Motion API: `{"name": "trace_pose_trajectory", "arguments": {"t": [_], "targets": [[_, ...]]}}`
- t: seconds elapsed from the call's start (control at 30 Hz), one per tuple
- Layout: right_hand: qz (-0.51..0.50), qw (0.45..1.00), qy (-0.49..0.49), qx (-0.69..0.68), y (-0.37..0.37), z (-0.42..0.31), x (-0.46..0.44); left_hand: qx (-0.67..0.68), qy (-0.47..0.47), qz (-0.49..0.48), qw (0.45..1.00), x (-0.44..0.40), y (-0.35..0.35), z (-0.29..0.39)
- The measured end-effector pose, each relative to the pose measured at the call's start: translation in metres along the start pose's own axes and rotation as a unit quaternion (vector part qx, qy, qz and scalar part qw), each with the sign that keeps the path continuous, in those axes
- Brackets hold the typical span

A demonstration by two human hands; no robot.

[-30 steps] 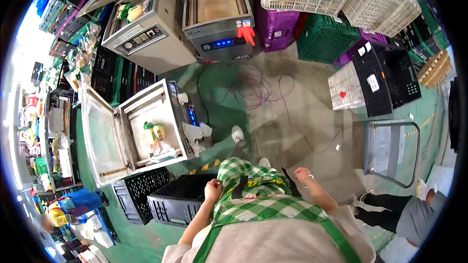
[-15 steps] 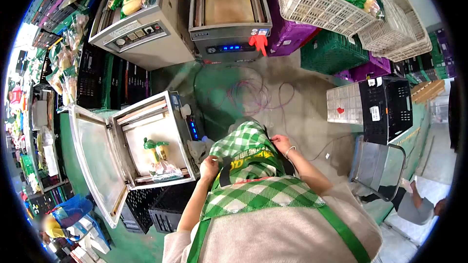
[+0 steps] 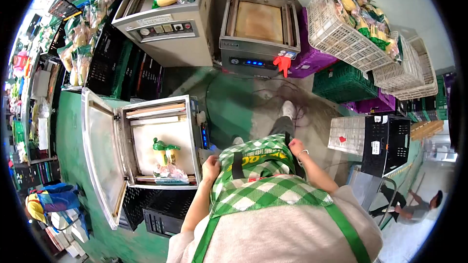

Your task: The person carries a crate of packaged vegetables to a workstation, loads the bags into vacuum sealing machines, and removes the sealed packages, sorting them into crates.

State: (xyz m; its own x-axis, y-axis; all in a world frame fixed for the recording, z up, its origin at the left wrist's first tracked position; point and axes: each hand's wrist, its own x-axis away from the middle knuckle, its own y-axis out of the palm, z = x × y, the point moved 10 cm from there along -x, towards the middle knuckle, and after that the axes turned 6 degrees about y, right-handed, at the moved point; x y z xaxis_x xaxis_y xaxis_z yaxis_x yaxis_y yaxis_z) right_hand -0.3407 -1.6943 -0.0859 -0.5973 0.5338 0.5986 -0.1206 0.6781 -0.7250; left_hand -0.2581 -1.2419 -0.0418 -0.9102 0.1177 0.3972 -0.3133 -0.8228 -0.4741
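My left hand [image 3: 211, 168] is beside the left edge of the green checked apron [image 3: 268, 192], its fingers curled; whether they hold anything is too small to make out. At the apron's right side is my right hand [image 3: 296, 147], fingers bent near a black strap, with a white band on the wrist. Left of my left hand stands an open vacuum machine [image 3: 195, 131], its clear lid swung to the left. Bagged yellow produce with green tops [image 3: 165, 156] lies in its chamber.
Two more machines [image 3: 168, 44] [image 3: 258, 63] stand ahead, a red glove [image 3: 282, 65] on one. A white crate [image 3: 336, 36] holds bagged produce. Black crates [image 3: 168, 214] are at lower left, a trolley [image 3: 363, 185] at right. People [image 3: 56, 199] [image 3: 417, 209] are at both sides.
The view has moved forward, with the far machines and the crate of produce now nearer. A foot has stepped out ahead. Both hands have stayed beside the apron.
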Motion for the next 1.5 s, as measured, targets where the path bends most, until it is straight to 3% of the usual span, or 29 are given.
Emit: {"name": "trace_pose_trajectory", "arguments": {"t": [0.03,0.17,0.27,0.4,0.53,0.6,0.67,0.73,0.8,0.87,0.9,1.0,1.13,1.27,1.33,1.37,1.5], "targets": [[-0.001,0.998,-0.066,-0.003,-0.007,-0.021,0.003,-0.015,-0.016,-0.002,1.000,0.000,0.001,-0.018],[-0.005,0.995,-0.073,-0.066,-0.039,-0.082,0.051,-0.098,-0.059,-0.096,0.989,0.001,0.009,-0.026],[0.016,0.992,-0.126,-0.025,-0.033,-0.069,0.068,-0.155,-0.010,-0.203,0.967,-0.018,0.039,-0.016],[0.009,0.988,-0.086,-0.128,-0.044,-0.045,0.072,-0.159,0.094,-0.170,0.968,-0.066,0.061,0.034],[0.028,0.974,-0.078,-0.213,-0.041,-0.015,0.049,-0.107,0.099,-0.156,0.977,-0.100,0.084,0.087],[0.030,0.982,-0.048,-0.183,-0.045,-0.017,0.037,-0.086,0.132,-0.149,0.976,-0.106,0.097,0.109],[0.024,0.990,-0.043,-0.130,-0.051,-0.029,0.019,-0.072,0.223,-0.126,0.964,-0.107,0.107,0.131],[0.008,0.993,-0.069,-0.097,-0.053,-0.039,-0.009,-0.085,0.094,-0.191,0.973,-0.107,0.116,0.127],[-0.027,0.989,-0.094,-0.107,-0.058,-0.062,-0.036,-0.099,0.075,-0.232,0.965,-0.118,0.125,0.107],[-0.046,0.990,-0.112,-0.067,-0.071,-0.084,-0.068,-0.072,0.053,-0.172,0.981,-0.143,0.115,0.102],[-0.028,0.990,-0.135,-0.033,-0.084,-0.098,-0.084,-0.132,0.013,-0.137,0.982,-0.158,0.107,0.104],[-0.044,0.984,-0.163,-0.051,-0.105,-0.120,-0.147,-0.175,-0.051,-0.142,0.973,-0.192,0.096,0.108],[-0.083,0.977,-0.189,-0.053,-0.145,-0.160,-0.200,-0.166,-0.070,-0.082,0.980,-0.224,0.056,0.194],[-0.115,0.965,-0.235,-0.019,-0.169,-0.199,-0.241,-0.043,-0.037,0.065,0.996,-0.265,0.015,0.251],[-0.152,0.960,-0.237,-0.003,-0.166,-0.213,-0.263,0.006,-0.017,0.178,0.984,-0.276,-0.029,0.271],[-0.119,0.949,-0.291,0.023,-0.182,-0.242,-0.253,0.001,-0.027,0.231,0.973,-0.280,-0.059,0.280],[-0.204,0.943,-0.261,0.047,-0.156,-0.262,-0.279,-0.044,-0.036,0.419,0.906,-0.300,-0.215,0.263]]}}
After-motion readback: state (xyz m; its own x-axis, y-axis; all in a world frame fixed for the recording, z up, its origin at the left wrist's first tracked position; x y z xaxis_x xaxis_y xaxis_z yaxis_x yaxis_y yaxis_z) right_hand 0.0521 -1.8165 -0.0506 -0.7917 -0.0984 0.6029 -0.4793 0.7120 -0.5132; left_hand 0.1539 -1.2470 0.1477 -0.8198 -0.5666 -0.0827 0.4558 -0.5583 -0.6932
